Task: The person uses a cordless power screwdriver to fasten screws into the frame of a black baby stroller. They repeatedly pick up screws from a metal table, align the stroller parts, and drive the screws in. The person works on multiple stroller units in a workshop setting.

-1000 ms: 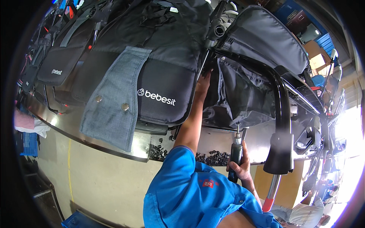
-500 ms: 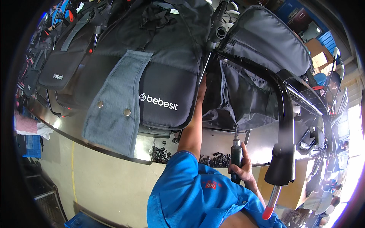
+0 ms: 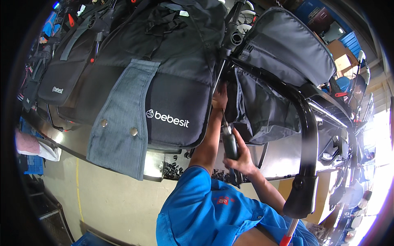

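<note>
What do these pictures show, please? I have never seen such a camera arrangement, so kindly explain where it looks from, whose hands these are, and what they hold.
There is no machine arm here: these are a person's bare hands. The camera sits on that person's head and looks down. Its fisheye lens bends straight edges.

The right hand grips a dark tool that looks like a screwdriver; its thin tip points up, close to the left hand in this view. The left hand reaches in beside a dark seat; its fingers are partly hidden, so I cannot tell what it holds.

Small black parts lie on the metal bench, near its edge. A grey strap hangs over the seat.
</note>
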Demonstrator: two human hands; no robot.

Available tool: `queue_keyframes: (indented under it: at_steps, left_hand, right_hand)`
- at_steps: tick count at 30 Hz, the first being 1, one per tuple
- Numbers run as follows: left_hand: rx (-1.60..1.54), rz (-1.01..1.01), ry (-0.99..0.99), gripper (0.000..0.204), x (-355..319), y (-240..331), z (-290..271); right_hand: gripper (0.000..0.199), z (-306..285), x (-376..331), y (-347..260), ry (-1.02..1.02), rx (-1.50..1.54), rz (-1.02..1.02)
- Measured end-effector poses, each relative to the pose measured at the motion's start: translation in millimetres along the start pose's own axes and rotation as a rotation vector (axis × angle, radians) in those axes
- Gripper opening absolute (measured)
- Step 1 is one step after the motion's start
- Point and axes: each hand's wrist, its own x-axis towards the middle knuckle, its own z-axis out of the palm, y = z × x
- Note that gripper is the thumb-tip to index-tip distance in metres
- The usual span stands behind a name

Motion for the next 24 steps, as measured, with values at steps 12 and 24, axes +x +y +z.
queue_keyframes:
  at_steps: [12,24]
  left_hand:
    - [-0.158,-0.126,0.019,0.035,-9,-55,33]
    - [-0.115,-0.144,0.032,0.034,-9,-48,26]
  right_hand:
    - [0.115,14,110,-6,0.262,0.179,-0.031]
    - [0.118,7,120,4,0.293,0.040,0.000]
